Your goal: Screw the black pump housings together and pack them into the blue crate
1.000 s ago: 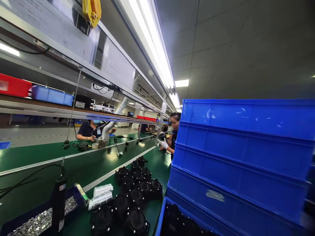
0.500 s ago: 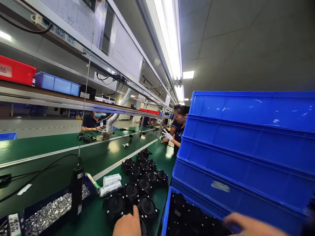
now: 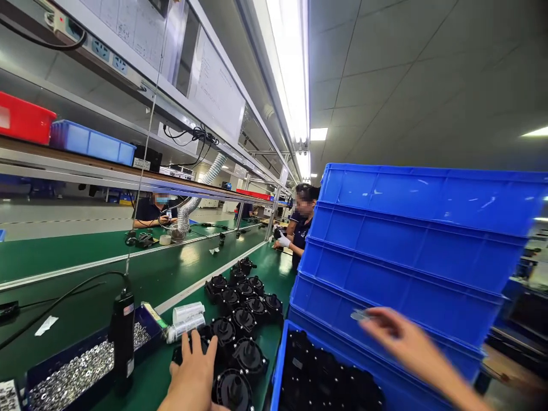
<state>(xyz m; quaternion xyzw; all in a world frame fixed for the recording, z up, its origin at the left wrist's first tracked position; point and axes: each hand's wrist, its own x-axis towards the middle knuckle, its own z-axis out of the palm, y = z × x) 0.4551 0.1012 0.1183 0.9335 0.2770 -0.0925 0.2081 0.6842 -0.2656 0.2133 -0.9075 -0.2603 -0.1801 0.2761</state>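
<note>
The left hand (image 3: 190,371) is at the near side of the desk (image 3: 282,278), palm down with its fingers spread apart, over the near left part of a group of round black housings (image 3: 248,355). The hand hides part of this group, and whether its fingers touch a housing cannot be told. The housings sit close together on the green surface, running from the near edge of the view toward the far side, with small bright spots around their rims.

The right hand (image 3: 394,334) is raised on the right, in front of a stack of blue crates (image 3: 411,251). Its fingers are curled, with a gap beside the thumb; I cannot tell whether they pinch anything. Their tips are at a pale mark (image 3: 355,315) on a crate wall, contact unclear. Left of this hand and lower, an open blue crate (image 3: 279,365) holds more black parts (image 3: 325,371), right of the housings.

To the left of the left hand, a black power tool (image 3: 123,331) hangs upright on a wire in front of a dark blue tray (image 3: 64,351) of small shiny metal pieces (image 3: 77,377). Between the tray and the housings, 2 white rolls (image 3: 188,314) lie side by side. On the far right side of the desk, a co-worker (image 3: 305,228) wears a white glove (image 3: 283,241).
</note>
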